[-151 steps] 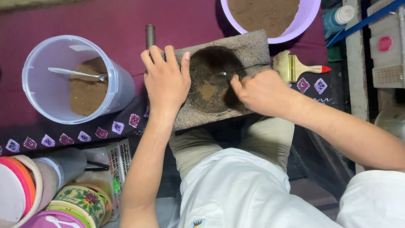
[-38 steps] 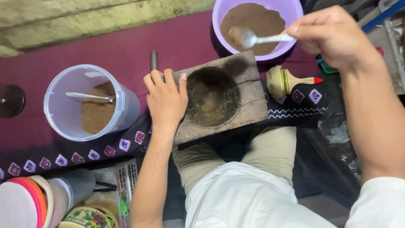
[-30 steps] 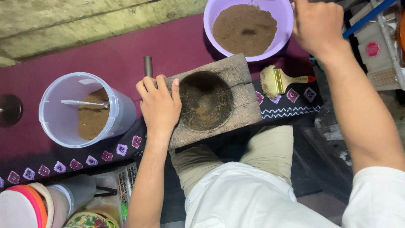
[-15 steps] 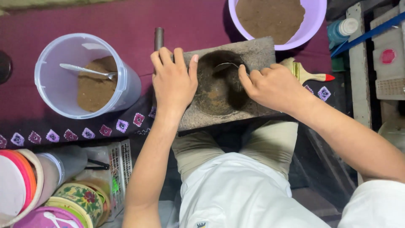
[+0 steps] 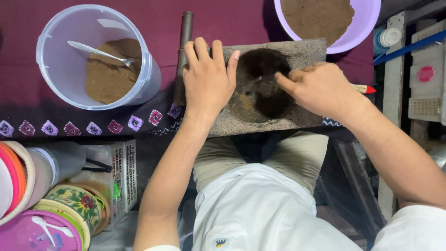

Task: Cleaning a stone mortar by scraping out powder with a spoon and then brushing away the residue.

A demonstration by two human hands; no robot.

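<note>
Stone block (image 5: 306, 51), grey and rough, lies at centre frame on the maroon cloth (image 5: 223, 18), with a round dark hollow (image 5: 262, 83) sunk into its top. Brown powder sits in the lower left of the hollow.

Left hand (image 5: 208, 76): flat on the block's left end, palm down, fingers spread and pointing to the top of the frame; its grip pinches nothing. Just left of it a dark metal rod (image 5: 182, 51) lies lengthwise, running toward the upper edge.

Right hand (image 5: 323, 88): over the block's right half, fingers pressed together on a metal spoon (image 5: 255, 86) whose bowl sits inside the hollow. The hand hides most of the handle.

Surroundings: a clear plastic tub (image 5: 95, 56) at upper left holds brown powder and a second spoon (image 5: 100, 52). A lilac bowl (image 5: 367, 21) of the same powder stands at the upper right, just behind the block. A red-tipped brush handle (image 5: 364, 88) shows beyond the right wrist. At lower left stand a white basket (image 5: 123, 176) and stacked coloured lids (image 5: 14, 176).
</note>
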